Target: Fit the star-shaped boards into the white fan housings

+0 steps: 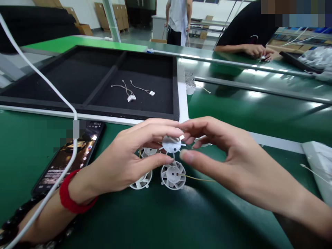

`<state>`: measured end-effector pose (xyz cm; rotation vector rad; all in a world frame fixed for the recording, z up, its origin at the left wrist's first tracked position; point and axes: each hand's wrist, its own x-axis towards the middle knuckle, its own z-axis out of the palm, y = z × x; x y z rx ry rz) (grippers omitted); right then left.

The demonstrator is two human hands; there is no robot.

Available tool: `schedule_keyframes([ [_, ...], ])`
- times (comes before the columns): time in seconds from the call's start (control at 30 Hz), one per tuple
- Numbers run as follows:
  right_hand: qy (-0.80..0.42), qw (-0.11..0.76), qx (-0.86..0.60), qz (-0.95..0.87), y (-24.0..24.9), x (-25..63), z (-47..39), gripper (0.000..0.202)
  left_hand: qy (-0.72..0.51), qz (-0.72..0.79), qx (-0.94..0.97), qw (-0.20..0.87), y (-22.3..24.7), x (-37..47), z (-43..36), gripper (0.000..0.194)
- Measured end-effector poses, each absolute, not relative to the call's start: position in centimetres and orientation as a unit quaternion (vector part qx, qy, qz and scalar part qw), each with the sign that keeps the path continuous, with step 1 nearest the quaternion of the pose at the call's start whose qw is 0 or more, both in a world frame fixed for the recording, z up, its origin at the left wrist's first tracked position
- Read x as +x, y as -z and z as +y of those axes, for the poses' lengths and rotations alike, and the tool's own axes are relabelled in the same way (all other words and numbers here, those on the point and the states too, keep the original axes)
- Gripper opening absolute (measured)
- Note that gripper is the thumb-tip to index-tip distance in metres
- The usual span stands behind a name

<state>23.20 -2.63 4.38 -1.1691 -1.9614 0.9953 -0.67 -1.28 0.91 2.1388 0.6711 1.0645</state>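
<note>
My left hand, with a red band at its wrist, grips a small round white fan part between thumb and fingers. From the other side, my right hand curls its thumb and fingertips round the same part's right edge. Below them on the green table lies a white fan housing with thin spokes and a pale yellow wire. A second white housing and another white fan piece are partly covered by my left hand. Another white piece shows behind my right fingers.
A lit phone lies left, crossed by a white cable. Behind is a black divided tray holding several wired connectors. White fan parts are stacked beside it. Across the table, a co-worker's hands handle something small.
</note>
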Motion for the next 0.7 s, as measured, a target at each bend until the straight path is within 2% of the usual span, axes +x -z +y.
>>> schedule_keyframes([
  [0.07,-0.374,0.311,-0.418,-0.767,-4.2,23.1,-2.7,0.032,-0.397,0.257,0.818,0.328,-1.0,-0.8,-1.4,0.031],
  [0.2,-0.362,0.294,-0.391,-0.793,-3.9,22.7,-3.0,0.024,-0.426,0.253,0.777,0.388,-1.0,-0.4,-1.8,0.028],
  [0.3,-0.329,0.292,-0.387,-0.810,-3.7,22.6,-3.2,0.029,-0.437,0.256,0.766,0.396,-1.2,0.0,-2.0,0.024],
  [0.57,-0.161,0.304,-0.376,-0.860,-2.5,22.1,-3.1,0.019,-0.454,0.311,0.796,0.254,-1.2,-0.1,-1.7,0.004],
  [0.63,-0.160,0.307,-0.387,-0.854,-2.6,22.1,-3.2,0.018,-0.464,0.317,0.791,0.241,-1.0,0.0,-1.5,0.003],
  [0.7,-0.183,0.307,-0.395,-0.846,-2.9,22.1,-3.3,0.026,-0.475,0.315,0.784,0.246,-0.8,0.0,-1.4,0.004],
])
